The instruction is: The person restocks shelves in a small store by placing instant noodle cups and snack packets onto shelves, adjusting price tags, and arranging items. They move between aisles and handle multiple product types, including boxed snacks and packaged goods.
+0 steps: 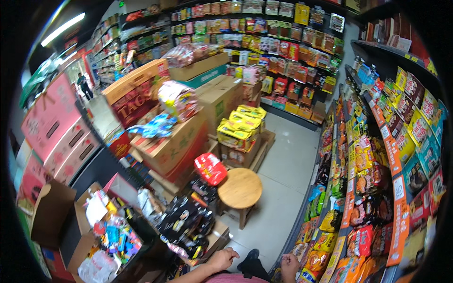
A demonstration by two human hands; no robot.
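Note:
At the bottom centre my left hand (223, 260) hangs with its fingers loosely bent, holding nothing. It is closest to a carton (216, 237) topped by black shiny snack packets (185, 215). My right hand (290, 264) is low beside the shelf rack, its fingers half curled with nothing seen in them. Yellow and orange noodle packets (317, 261) lie on the lowest shelf just right of it. Ahead of both hands stands a round wooden stool (240, 187), a red packet (210, 169) against its left rim.
Large cardboard cartons (173, 143) stack up at the left of the aisle. Yellow packets (239, 129) sit on a smaller box beyond the stool. An opened carton (79, 215) of mixed goods is at lower left. Shelves (393, 148) line the right; a person (85, 86) stands far off.

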